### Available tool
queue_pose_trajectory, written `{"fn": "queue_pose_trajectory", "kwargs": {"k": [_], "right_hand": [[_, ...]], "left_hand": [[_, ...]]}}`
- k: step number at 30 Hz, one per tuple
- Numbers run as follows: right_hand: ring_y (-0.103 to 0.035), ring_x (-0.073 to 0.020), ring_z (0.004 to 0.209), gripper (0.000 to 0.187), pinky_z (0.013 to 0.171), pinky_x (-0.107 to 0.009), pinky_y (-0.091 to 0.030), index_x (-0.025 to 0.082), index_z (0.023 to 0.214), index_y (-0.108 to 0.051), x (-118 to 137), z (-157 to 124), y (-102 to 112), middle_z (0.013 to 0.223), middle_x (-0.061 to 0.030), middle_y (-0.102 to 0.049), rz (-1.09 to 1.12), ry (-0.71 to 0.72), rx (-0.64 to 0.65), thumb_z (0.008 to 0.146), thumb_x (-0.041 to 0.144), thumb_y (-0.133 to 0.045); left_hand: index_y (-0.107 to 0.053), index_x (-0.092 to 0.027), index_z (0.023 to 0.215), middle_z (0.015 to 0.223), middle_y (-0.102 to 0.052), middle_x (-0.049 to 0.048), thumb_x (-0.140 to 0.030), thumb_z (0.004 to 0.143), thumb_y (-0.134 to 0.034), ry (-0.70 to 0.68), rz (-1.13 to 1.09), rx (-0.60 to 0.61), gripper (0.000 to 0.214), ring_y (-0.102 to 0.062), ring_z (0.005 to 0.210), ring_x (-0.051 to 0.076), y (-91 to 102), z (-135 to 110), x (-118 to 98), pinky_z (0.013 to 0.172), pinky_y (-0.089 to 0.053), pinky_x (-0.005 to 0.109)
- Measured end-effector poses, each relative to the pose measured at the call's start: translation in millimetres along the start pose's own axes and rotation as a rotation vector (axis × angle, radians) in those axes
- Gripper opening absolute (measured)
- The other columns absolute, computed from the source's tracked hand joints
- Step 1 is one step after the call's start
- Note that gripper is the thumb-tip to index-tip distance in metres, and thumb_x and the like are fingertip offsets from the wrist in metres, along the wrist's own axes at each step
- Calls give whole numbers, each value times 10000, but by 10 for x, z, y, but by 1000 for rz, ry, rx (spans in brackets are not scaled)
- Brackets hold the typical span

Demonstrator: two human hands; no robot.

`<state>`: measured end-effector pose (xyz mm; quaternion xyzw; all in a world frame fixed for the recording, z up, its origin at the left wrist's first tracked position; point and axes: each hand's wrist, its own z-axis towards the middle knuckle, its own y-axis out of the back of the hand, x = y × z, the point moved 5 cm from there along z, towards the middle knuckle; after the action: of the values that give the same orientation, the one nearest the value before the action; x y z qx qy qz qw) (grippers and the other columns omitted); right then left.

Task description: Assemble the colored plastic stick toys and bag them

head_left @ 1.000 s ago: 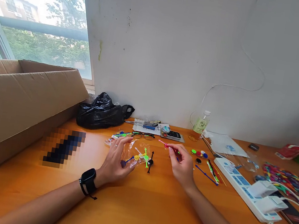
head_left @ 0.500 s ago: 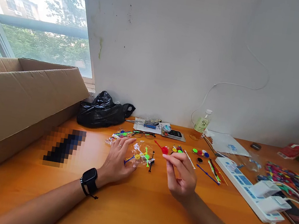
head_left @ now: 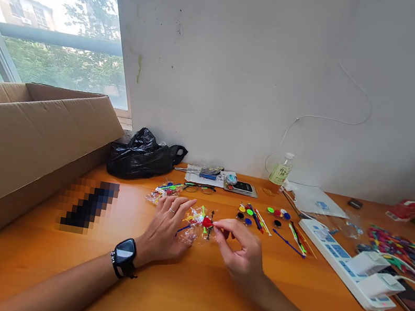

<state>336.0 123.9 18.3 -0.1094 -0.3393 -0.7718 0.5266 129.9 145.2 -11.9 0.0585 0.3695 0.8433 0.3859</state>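
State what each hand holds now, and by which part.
Right hand: red piece, pinched by the end toward the palm; exact spot hidden. Left hand: beside the clear plastic; whether it grips cannot be told.

Left hand (head_left: 164,227) loosely curved, thumb (head_left: 179,248) apart from fingers (head_left: 176,208); right hand (head_left: 243,249) in close pinch.
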Motion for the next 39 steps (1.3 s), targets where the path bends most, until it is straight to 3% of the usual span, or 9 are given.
{"fn": "queue_pose_trajectory", "kwargs": {"k": [6, 12, 23, 29, 31, 33, 36, 39], "right_hand": [[-673, -204, 733, 107, 801, -433, -453, 282, 958, -768, 103, -10, -23, 881, -10, -819, -132, 142, 16, 981, 201, -702], [-595, -234, 805, 153, 818, -459, -408, 312, 1005, -777, 231, 23, -18, 892, 2, -814, -196, 234, 40, 969, 180, -710], [-637, -251, 879, 140, 901, -488, -380, 308, 921, -733, 221, -65, -71, 832, 14, -784, -210, 138, 67, 958, 175, -715], [-650, -240, 852, 184, 820, -429, -476, 295, 940, -777, 159, -88, -95, 937, -31, -794, -234, 130, 131, 963, 140, -681], [-687, -225, 851, 214, 789, -380, -523, 276, 980, -787, 116, -108, -122, 963, -49, -789, -144, 86, 173, 991, 142, -621], [-698, -199, 764, 189, 696, -321, -535, 255, 988, -786, 37, -124, -152, 911, -47, -780, -25, -47, 215, 995, 175, -614], [-587, -136, 525, 84, 491, -260, -443, 225, 897, -760, -110, -139, -195, 771, -10, -749, 167, -344, 243, 946, 265, -704], [-547, -116, 505, 133, 444, -236, -389, 208, 874, -738, -164, -127, -222, 785, -12, -748, 296, -473, 232, 919, 333, -739]], "left_hand": [[-407, -198, 1549, 1358, -593, 172, -321, 848, -677, -25, -26, 32, 761, -527, 1206, 375, -14, -22, -94, 1081, -391, 567], [-395, -214, 1553, 1349, -582, 173, -325, 884, -662, -67, -99, 56, 729, -535, 1185, 364, 8, -17, -177, 1049, -424, 547], [-352, -222, 1583, 1386, -564, 181, -293, 843, -663, -107, -87, 54, 806, -510, 1222, 386, 29, -49, -216, 1067, -405, 573], [-352, -224, 1590, 1372, -572, 174, -295, 846, -673, -83, -27, 40, 813, -500, 1220, 383, 14, -40, -217, 1089, -375, 579], [-354, -218, 1590, 1368, -575, 173, -301, 847, -679, -84, -14, 37, 815, -501, 1221, 383, 6, -38, -217, 1096, -369, 583], [-362, -211, 1583, 1363, -580, 173, -296, 854, -681, -91, 0, 27, 800, -502, 1224, 380, 3, -41, -223, 1100, -369, 580], [-361, -229, 1587, 1357, -593, 161, -278, 854, -676, -116, 4, 30, 800, -509, 1226, 374, -2, -50, -256, 1099, -376, 571], [-334, -268, 1612, 1366, -597, 148, -267, 858, -652, -126, 7, 49, 818, -525, 1221, 371, -2, -59, -291, 1099, -376, 572]]}}
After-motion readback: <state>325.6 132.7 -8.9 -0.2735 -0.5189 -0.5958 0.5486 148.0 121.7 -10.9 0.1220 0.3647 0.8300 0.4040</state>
